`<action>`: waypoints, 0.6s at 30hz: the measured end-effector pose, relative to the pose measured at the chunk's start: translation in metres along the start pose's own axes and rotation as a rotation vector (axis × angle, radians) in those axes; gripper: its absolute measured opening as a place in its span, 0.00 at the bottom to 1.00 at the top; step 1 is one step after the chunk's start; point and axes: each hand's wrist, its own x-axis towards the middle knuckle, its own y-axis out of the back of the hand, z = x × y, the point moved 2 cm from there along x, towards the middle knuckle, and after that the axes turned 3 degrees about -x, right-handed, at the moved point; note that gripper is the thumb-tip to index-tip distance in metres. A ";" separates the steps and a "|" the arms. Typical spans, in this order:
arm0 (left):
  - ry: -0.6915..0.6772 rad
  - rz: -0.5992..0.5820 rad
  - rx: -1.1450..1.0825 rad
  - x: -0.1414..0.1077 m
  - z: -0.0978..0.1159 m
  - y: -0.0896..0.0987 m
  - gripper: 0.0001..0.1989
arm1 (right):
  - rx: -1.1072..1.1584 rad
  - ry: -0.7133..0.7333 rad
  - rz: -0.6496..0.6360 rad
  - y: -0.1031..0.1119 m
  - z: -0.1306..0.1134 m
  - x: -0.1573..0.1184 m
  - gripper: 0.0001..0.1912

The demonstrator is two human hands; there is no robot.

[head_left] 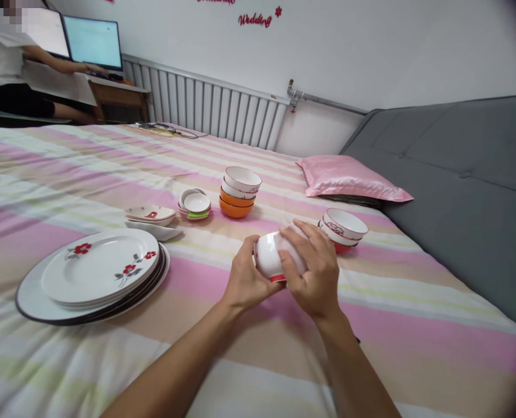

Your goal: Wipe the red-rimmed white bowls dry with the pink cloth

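Observation:
A white bowl (267, 254) with a red band is held tilted on its side above the bed. My left hand (246, 273) grips its left edge, thumb underneath. My right hand (312, 267) wraps round its other side, covering much of it; something pale and thin, perhaps a tissue, shows by those fingers, but I cannot make it out. Just right of my right hand stands a short stack of white bowls (346, 223) with red rims, a red-orange one at the bottom. Beyond my left hand is a taller stack of white bowls (243, 179) over orange bowls (236, 208).
Stacked plates (92, 264) with red flowers lie at left. Behind them are boat-shaped dishes (151, 213) and small bowls (197, 203). A pink pillow (354, 179) rests by the grey headboard (450, 168). Cables (171, 130) lie at the far edge. A person (5, 64) sits at a desk.

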 end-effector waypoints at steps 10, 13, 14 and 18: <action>0.139 -0.015 -0.369 -0.002 0.003 -0.005 0.40 | 0.283 -0.215 0.148 0.006 0.009 0.000 0.17; 0.200 -0.002 -0.511 -0.004 0.004 -0.008 0.40 | 0.369 -0.279 0.192 0.003 0.013 -0.002 0.16; 0.218 0.001 -0.547 -0.005 0.004 -0.009 0.39 | 0.401 -0.305 0.207 0.002 0.014 -0.002 0.16; 0.271 0.018 -0.654 -0.009 0.005 -0.012 0.37 | 0.535 -0.429 0.249 -0.004 0.015 -0.005 0.17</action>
